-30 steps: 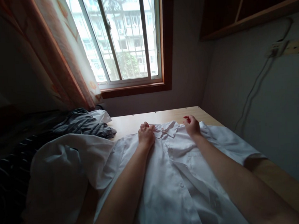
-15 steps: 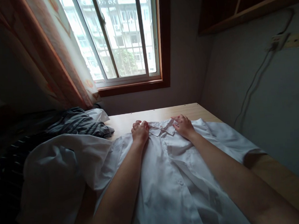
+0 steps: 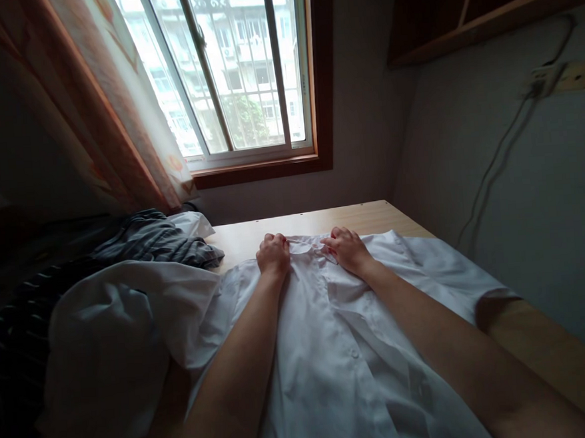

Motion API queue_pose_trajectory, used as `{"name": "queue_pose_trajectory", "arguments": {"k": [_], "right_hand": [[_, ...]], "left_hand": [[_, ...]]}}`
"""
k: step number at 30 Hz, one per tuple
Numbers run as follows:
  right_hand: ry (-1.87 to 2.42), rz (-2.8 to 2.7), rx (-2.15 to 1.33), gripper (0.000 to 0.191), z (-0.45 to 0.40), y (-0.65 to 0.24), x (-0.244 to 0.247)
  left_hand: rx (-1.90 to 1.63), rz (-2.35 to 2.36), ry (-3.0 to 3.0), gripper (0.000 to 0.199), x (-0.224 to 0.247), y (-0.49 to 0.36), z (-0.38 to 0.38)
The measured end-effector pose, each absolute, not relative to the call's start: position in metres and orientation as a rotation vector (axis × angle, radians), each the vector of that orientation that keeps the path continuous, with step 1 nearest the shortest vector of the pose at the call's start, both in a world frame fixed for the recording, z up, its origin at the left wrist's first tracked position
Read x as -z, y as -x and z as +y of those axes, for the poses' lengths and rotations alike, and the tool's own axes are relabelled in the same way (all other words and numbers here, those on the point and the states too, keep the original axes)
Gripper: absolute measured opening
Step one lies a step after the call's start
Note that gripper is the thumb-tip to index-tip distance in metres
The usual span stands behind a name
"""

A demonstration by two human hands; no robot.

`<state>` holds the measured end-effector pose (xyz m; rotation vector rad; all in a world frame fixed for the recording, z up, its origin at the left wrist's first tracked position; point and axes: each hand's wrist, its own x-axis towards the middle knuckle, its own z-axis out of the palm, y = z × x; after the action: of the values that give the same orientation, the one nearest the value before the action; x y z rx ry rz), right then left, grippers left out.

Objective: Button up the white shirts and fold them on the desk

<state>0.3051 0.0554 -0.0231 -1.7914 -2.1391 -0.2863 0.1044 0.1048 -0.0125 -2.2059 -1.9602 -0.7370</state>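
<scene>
Working the neck end of a white button-up shirt (image 3: 315, 357), laid front-up on the wooden table (image 3: 246, 231), collar toward the window (image 3: 243, 82). Left hand (image 3: 273, 253): nearly closed, curled over the left end of the collar (image 3: 301, 244), looks like it has a pinch of it; fingertips hidden. Right hand (image 3: 347, 248): half-curled, fingers bent over the collar's right side, thumb inward, appears to grip fabric there too; exact contact not visible. Status, my read: laying-out mostly done, collar at the far end, body running back toward the person, right sleeve (image 3: 449, 271) out to the side. Collar adjustment looks mid-step: band bowed between the hands, right point mostly covered. Left over: front not smooth, loose fold opens beside the placket near the button (image 3: 354, 353), creases down the body. White cloth (image 3: 128, 310) on the left is bunched up; can't tell if it's all this shirt's sleeve or a second piece. Dark striped garment (image 3: 151, 239) sits heaped beyond it, neither hand on it.
</scene>
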Motion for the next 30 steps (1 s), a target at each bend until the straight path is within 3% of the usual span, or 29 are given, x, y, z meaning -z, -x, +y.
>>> {"name": "queue_pose_trajectory", "arguments": {"k": [14, 21, 30], "right_hand": [[1.693, -2.118, 0.378, 0.018, 0.0554, -0.3011, 0.0205], [1.648, -1.904, 0.270, 0.021, 0.0583, -0.3000, 0.0197], [1.674, -2.010, 0.144, 0.015, 0.0609, -0.3003, 0.0274]], "left_hand": [[0.737, -1.979, 2.244, 0.034, 0.0098, -0.1095, 0.0983], [0.679, -1.914, 2.257, 0.022, 0.0127, -0.1108, 0.0984], [0.719, -1.930, 2.238, 0.021, 0.0126, -0.1121, 0.0973]]}}
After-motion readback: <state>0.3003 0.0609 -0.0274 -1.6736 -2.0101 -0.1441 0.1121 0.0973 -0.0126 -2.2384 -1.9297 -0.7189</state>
